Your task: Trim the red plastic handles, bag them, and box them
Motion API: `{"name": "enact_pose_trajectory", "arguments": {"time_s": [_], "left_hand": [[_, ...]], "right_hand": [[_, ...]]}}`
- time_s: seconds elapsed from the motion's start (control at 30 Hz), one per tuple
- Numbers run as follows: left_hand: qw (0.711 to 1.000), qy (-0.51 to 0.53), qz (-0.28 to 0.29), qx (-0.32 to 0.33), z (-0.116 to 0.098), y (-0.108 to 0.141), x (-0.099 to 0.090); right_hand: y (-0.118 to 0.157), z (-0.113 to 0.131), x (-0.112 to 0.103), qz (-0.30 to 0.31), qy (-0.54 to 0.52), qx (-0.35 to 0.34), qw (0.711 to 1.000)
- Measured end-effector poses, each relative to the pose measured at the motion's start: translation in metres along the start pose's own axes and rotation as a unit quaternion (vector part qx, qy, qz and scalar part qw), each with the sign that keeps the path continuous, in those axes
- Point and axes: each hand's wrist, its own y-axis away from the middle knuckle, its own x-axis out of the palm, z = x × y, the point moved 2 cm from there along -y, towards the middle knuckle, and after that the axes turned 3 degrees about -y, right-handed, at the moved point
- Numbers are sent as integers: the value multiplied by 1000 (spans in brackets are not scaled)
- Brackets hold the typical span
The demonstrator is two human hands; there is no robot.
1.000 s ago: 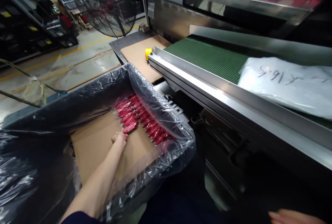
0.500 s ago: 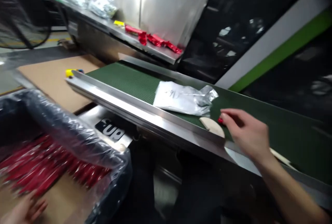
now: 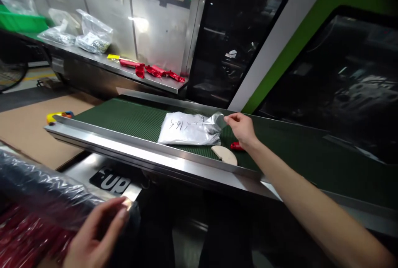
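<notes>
A white plastic bag point(image 3: 186, 130) with handwritten marks lies on the green ribbed conveyor belt point(image 3: 130, 114). At its clear, crumpled right end, my right hand point(image 3: 244, 129) pinches the edge between thumb and fingers. Just below that hand a small red part point(image 3: 236, 146) rests on the belt, partly behind my wrist. A cream-coloured curved piece point(image 3: 224, 154) lies beside it at the metal rail. Over the corner of the plastic-lined box, my left hand point(image 3: 98, 230) is half curled, with thumb and forefinger apart and nothing seen between them.
The lined box point(image 3: 46, 185) at lower left holds several red wrapped parts point(image 3: 27, 235). A metal rail point(image 3: 149, 152) borders the belt. Yellow tape-like item point(image 3: 55, 117) sits at the belt's far end by cardboard point(image 3: 40, 135). Red pieces point(image 3: 155, 70) and clear bags point(image 3: 95, 36) occupy the back shelf.
My right hand has left the small red part on the belt and moved to the bag's clear end. My left hand has risen from inside the box to its corner. The view has shifted.
</notes>
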Motion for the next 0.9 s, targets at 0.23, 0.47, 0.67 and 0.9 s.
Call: {"name": "enact_pose_trajectory", "arguments": {"time_s": [0.23,0.47,0.67,0.9], "left_hand": [[940,98,166,283,-91,51,79],[876,137,344,308,-119,78,124],[921,215,322,-41,-93,91,136],[949,202,212,-121,-78,75,134]], "right_hand": [[90,40,-55,-29,-108,-113,987],[212,49,-71,178,-16,-257,950],[243,-20,-71,146,-138,3,980],[271,-63,-62,144,-222,197,944]]}}
